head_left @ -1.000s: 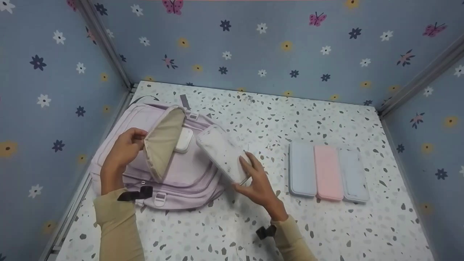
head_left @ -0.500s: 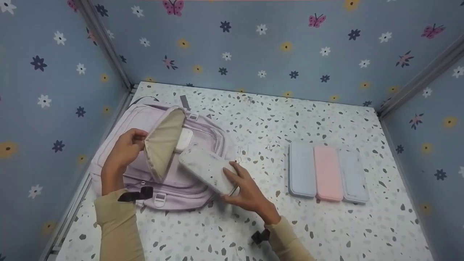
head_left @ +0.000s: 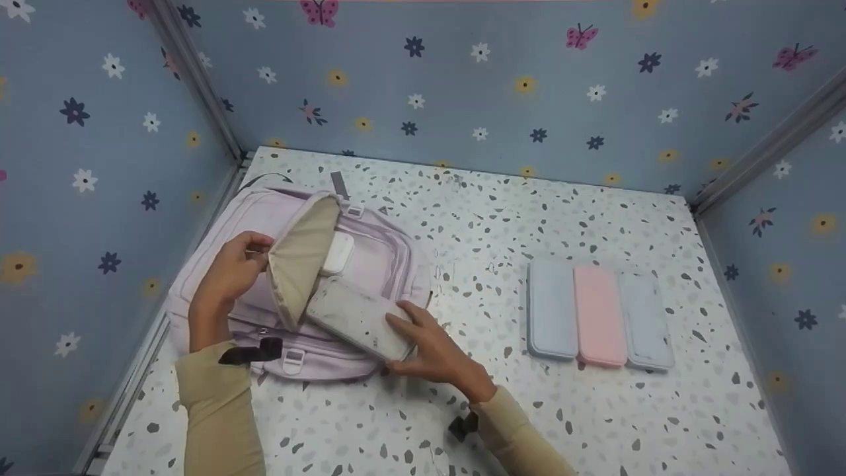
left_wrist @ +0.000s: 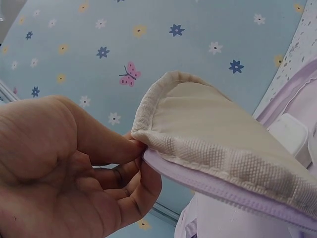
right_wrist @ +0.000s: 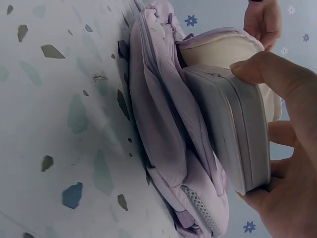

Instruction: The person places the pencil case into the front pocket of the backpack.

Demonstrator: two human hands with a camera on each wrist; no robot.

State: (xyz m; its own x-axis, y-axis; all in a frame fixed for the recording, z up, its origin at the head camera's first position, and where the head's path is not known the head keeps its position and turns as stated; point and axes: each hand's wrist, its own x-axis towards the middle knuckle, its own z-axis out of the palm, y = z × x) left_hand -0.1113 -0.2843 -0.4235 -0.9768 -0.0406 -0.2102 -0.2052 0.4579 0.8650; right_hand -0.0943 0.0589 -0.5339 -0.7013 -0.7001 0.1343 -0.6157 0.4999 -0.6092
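While the left hand (head_left: 232, 272) pinches the edge of a cream-lined flap (head_left: 303, 258) left of centre — apparently to hold it clear of the lilac backpack (head_left: 241, 215) — the right hand's grip (head_left: 433, 345) clasps the near end of a speckled pale case (head_left: 358, 316), lower middle, leaving its far end pointing free toward the flap.

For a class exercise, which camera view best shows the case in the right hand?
The head view, showing the case with its speckled top mostly visible. The right wrist view shows its seamed side close up; the left wrist view misses it.
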